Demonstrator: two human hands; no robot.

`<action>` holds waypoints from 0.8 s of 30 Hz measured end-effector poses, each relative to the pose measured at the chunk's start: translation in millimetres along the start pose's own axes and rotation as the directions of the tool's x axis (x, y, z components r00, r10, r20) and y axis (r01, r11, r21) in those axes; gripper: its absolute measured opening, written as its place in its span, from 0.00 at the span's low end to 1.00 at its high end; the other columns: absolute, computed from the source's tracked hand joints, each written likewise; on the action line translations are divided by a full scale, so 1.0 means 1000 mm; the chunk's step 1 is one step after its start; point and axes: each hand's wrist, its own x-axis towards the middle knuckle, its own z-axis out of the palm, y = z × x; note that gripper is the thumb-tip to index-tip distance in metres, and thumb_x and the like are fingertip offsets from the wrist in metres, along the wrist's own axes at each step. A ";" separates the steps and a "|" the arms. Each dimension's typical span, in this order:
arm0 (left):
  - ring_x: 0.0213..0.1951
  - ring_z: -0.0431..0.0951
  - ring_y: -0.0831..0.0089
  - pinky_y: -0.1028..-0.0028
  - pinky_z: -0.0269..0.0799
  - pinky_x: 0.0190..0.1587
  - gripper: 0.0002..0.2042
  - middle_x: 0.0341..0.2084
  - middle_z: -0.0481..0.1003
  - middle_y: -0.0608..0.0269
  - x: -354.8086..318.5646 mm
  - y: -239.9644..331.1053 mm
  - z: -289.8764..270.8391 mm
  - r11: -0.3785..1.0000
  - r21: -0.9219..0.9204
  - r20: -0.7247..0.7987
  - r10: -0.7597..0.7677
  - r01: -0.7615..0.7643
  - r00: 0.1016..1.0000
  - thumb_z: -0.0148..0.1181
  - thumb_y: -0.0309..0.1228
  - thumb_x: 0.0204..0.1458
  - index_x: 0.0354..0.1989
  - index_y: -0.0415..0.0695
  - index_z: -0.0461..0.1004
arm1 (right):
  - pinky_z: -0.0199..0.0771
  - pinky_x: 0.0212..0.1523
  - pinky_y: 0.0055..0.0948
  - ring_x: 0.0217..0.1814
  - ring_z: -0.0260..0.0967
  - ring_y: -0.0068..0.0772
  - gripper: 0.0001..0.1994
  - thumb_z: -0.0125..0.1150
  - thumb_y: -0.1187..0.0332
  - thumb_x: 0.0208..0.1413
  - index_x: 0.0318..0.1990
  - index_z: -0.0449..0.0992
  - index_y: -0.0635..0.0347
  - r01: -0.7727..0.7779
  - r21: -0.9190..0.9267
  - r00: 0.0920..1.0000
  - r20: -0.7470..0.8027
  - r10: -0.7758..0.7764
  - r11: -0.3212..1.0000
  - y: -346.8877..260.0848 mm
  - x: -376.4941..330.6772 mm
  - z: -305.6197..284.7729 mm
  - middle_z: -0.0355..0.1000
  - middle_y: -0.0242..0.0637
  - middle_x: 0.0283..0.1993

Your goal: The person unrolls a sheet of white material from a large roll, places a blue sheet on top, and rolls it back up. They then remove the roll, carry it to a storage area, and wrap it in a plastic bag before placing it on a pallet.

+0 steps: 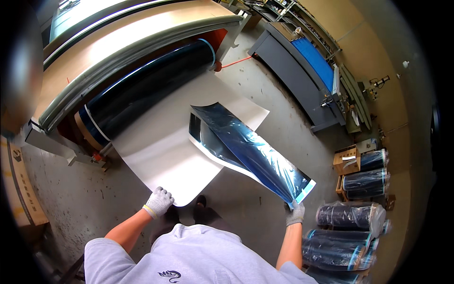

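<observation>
A wide white sheet [161, 151] comes out from beneath a large dark film roll [151, 85] and slopes toward me. My left hand [160, 202], in a grey knitted glove, is closed at the near left edge of this sheet, fingers curled over it. To the right, my gloved right hand [295, 213] grips the near end of a long strip of shiny dark blue film [257, 149]. The strip stretches away to the upper left, folded on itself, and lies over part of the white sheet. A light blue band crosses its near end. My right fingertips are partly hidden by the film.
Above the roll runs a long table [109, 45] on a metal frame. A grey bench [298, 71] with a blue top stands at the far right. Several plastic-wrapped rolls [347, 215] and a cardboard box [346, 160] line the right wall. Another carton [23, 184] is at the left.
</observation>
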 end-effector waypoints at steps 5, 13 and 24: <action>0.35 0.78 0.67 0.64 0.69 0.45 0.06 0.27 0.76 0.64 0.002 0.019 0.010 0.998 -0.022 -0.034 0.063 -0.064 0.997 0.55 0.35 0.46 0.28 0.49 0.76 | 0.78 0.30 0.32 0.35 0.75 0.37 0.12 0.49 0.75 0.58 0.49 0.70 0.59 -0.050 0.042 0.998 -0.027 0.051 0.998 0.002 -0.013 -0.011 0.75 0.40 0.40; 0.34 0.77 0.65 0.63 0.69 0.45 0.06 0.26 0.75 0.63 0.015 0.056 0.012 0.997 -0.066 -0.083 0.021 -0.027 0.996 0.55 0.34 0.43 0.28 0.49 0.76 | 0.78 0.45 0.44 0.42 0.74 0.43 0.13 0.48 0.82 0.58 0.50 0.67 0.71 0.096 -0.195 0.990 -0.083 -0.114 0.976 0.004 0.010 -0.050 0.71 0.46 0.44; 0.35 0.78 0.67 0.65 0.69 0.44 0.06 0.26 0.75 0.63 0.034 0.103 -0.002 0.997 0.083 0.001 0.001 -0.001 1.000 0.54 0.34 0.46 0.27 0.48 0.76 | 0.82 0.35 0.43 0.37 0.75 0.40 0.07 0.52 0.79 0.57 0.42 0.68 0.67 -0.024 -0.058 0.992 0.121 0.031 0.998 0.031 0.048 -0.016 0.71 0.43 0.39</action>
